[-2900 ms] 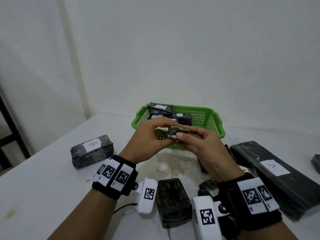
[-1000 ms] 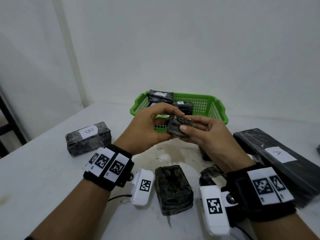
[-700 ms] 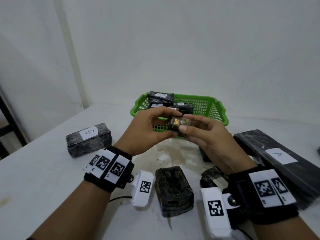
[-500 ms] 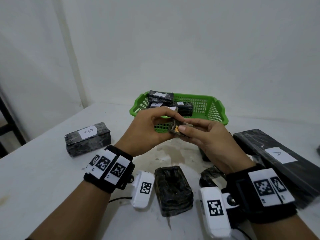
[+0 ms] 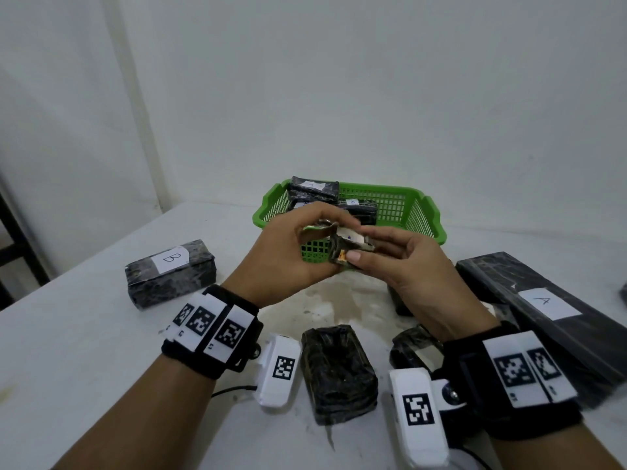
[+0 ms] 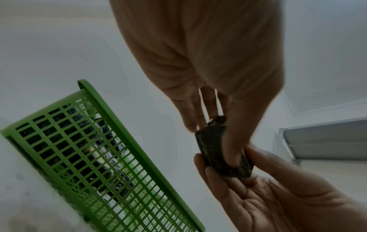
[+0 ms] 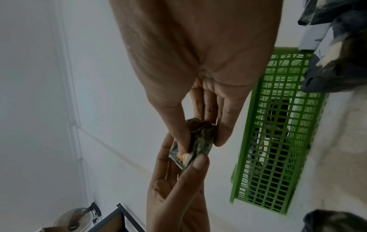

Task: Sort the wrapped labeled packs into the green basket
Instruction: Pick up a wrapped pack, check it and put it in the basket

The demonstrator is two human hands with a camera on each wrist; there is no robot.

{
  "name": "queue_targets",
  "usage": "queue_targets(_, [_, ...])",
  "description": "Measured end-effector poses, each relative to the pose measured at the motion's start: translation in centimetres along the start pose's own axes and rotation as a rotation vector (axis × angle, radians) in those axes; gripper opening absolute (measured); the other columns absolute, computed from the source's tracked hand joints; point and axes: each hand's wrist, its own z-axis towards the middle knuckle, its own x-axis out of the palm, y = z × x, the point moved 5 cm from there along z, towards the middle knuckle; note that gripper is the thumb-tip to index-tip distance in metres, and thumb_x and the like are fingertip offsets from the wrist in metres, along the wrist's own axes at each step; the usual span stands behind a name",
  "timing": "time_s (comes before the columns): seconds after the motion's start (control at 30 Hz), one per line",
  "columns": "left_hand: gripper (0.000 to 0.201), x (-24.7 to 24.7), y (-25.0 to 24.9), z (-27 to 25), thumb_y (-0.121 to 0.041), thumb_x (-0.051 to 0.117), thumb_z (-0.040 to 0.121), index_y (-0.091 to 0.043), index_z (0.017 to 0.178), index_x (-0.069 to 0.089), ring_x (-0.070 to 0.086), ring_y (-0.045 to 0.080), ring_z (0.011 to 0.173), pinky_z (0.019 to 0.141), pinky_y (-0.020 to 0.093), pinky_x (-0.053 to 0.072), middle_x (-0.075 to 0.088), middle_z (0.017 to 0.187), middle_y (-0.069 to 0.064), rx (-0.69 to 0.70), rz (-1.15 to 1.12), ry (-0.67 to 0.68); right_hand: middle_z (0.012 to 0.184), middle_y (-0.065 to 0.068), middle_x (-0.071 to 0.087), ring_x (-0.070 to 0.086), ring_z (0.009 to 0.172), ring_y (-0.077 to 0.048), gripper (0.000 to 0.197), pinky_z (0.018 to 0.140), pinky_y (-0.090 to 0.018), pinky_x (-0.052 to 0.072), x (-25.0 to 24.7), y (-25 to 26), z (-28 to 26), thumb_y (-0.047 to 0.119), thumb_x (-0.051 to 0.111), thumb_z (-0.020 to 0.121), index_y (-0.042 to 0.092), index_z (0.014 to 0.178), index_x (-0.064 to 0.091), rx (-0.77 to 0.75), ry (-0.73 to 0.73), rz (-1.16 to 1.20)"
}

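Note:
A small dark wrapped pack (image 5: 349, 247) is held in the air just in front of the green basket (image 5: 412, 212). A white label faces up and an orange patch shows at its near end. My left hand (image 5: 324, 237) pinches its left side between thumb and fingers. My right hand (image 5: 361, 251) pinches its right side. In the left wrist view the pack (image 6: 214, 150) sits between both hands' fingertips. In the right wrist view the pack (image 7: 198, 138) is held the same way. Labelled packs (image 5: 314, 189) lie in the basket's left part.
On the white table lie a pack labelled B (image 5: 169, 273) at left, a long pack labelled A (image 5: 543, 307) at right, an unlabelled-looking pack (image 5: 339, 368) near me and another pack (image 5: 412, 344) half hidden by my right wrist. A wall stands behind the basket.
Both hands have kept turning the small pack between the fingertips; its white label now faces up. The hands stay in front of the basket.

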Motion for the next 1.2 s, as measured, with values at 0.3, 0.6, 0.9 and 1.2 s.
queue_targets(0.3, [0.049, 0.0, 0.2, 0.1, 0.0, 0.088, 0.075, -0.007, 0.119, 0.068, 0.067, 0.022, 0.117, 0.098, 0.038, 0.058, 0.069, 0.12, 0.001, -0.041, -0.007, -0.018, 0.118, -0.012, 0.077, 0.074, 0.113, -0.026, 0.074, 0.1, -0.041, 0.059, -0.9, -0.6, 0.4, 0.033, 0.099, 0.056, 0.011, 0.122, 0.072, 0.081, 0.006, 0.03])
queue_targets(0.6, [0.047, 0.7, -0.4, 0.0, 0.001, 0.088, 0.074, -0.007, 0.117, 0.07, 0.065, 0.019, 0.117, 0.099, 0.033, 0.056, 0.066, 0.119, 0.002, 0.026, 0.079, 0.034, 0.105, -0.019, 0.08, 0.078, 0.1, -0.033, 0.032, 0.086, -0.039, 0.065, -0.1, -0.9, 0.0, 0.007, 0.078, 0.085, -0.004, 0.115, 0.072, 0.161, -0.039, 0.102])
queue_targets(0.9, [0.046, 0.9, -0.8, 0.1, -0.003, 0.088, 0.075, -0.01, 0.115, 0.068, 0.063, 0.02, 0.115, 0.096, 0.035, 0.057, 0.064, 0.115, -0.001, 0.059, 0.133, 0.0, 0.107, -0.025, 0.077, 0.076, 0.102, -0.036, 0.033, 0.081, -0.036, 0.066, -0.1, -0.7, -0.2, 0.009, 0.075, 0.089, -0.011, 0.116, 0.069, 0.153, -0.089, 0.18])
queue_targets(1.2, [0.049, 0.9, -0.7, -0.1, -0.013, 0.08, 0.088, -0.018, 0.135, 0.064, 0.061, 0.019, 0.123, 0.1, 0.035, 0.056, 0.06, 0.126, -0.002, -0.021, 0.081, 0.042, 0.097, -0.012, 0.081, 0.079, 0.093, -0.028, 0.048, 0.087, -0.04, 0.063, -0.8, 0.8, -0.2, 0.009, 0.091, 0.069, 0.006, 0.113, 0.07, -0.054, -0.114, -0.087])
